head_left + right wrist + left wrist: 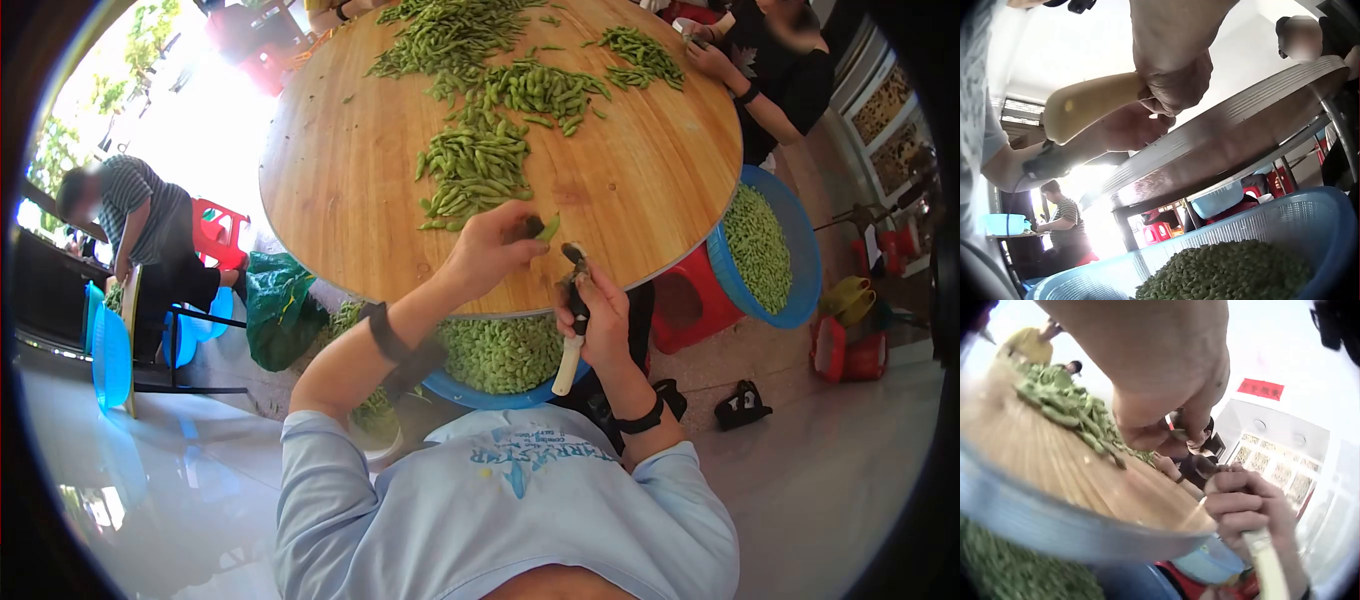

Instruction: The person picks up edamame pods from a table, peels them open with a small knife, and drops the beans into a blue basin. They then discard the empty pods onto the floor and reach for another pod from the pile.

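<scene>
In the head view, my left hand (488,250) pinches a green soybean pod (549,229) above the near part of the round wooden table (340,190). Something dark covers part of its fingertips. To the right, my right hand (604,312) grips a tool with a thick cream handle (568,366) and a black upper part; the kind of tool cannot be made out. That handle (1094,103) sticks out behind the hand in the right wrist view. A heap of pods (478,165) lies just beyond my left hand. Below the table edge, a blue basin (440,385) holds shelled green beans (500,355).
More pods (455,40) spread across the table's far side. Another blue basin (800,290) of beans stands at the right by a red stool (690,305). One person (775,70) sits at the far right; another (145,215) works at the left beside a green bag (280,310).
</scene>
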Motion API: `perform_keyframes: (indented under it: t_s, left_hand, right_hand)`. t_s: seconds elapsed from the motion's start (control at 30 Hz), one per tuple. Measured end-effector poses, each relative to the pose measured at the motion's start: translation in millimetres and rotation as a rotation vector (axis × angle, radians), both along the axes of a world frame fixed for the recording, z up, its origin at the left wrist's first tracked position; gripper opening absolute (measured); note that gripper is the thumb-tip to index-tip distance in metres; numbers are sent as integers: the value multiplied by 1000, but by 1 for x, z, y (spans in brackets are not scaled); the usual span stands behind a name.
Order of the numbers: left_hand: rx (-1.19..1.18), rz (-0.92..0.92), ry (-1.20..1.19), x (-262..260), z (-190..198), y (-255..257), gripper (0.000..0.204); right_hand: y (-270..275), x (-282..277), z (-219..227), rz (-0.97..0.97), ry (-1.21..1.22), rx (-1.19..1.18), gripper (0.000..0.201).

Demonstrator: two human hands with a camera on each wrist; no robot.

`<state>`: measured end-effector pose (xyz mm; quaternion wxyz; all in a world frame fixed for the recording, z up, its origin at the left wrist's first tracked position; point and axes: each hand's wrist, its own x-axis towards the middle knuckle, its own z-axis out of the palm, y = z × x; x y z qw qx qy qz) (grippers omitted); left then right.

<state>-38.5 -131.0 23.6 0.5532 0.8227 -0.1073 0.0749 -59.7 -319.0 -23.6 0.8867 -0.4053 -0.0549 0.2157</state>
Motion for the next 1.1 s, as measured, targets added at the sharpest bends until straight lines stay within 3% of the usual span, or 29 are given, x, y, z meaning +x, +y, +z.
perform_keyframes:
  t_s: [0.03,0.07,0.13,0.23,0.5,0.7,0.77,0.83,0.87,0.93,1.03,1.07,1.1]
  left_hand:
    - [-323,-28,310,-9,3,-2,19]
    - [-324,-31,314,-17,1,-4,19]
    - [-643,-51,505,-31,-3,-5,17]
    - [-734,-88,589,-39,-18,2,24]
    - [-636,-76,467,-52,-32,16,16]
    - [-488,-54,231,-57,-39,17,14]
    - [-424,-59,189,-56,-40,23,13]
    - [-738,-198,536,-55,-40,30,12]
    - [-737,-199,535,-55,-39,31,12]
    - [-1109,-367,692,-57,-38,29,14]
    - [-1238,-378,772,-59,-39,25,13]
    - [-1240,-377,772,-59,-37,23,13]
    - [-827,-244,552,-57,-34,21,15]
  right_hand:
    - [1,0,0,-6,2,-3,33]
    - [3,-1,-1,53,9,38,33]
    - [4,-4,0,116,18,79,33]
    - [7,-10,3,239,90,96,35]
    - [13,-13,3,385,83,163,33]
    - [23,-22,1,246,-27,24,32]
    - [21,-21,4,282,-18,41,32]
    - [19,-18,5,318,-11,60,32]
    - [18,-17,5,383,53,113,33]
    - [13,-16,3,444,122,164,33]
    - [12,-12,1,546,187,305,29]
    - [14,-10,2,501,266,311,26]
    - [14,-9,3,454,344,316,23]
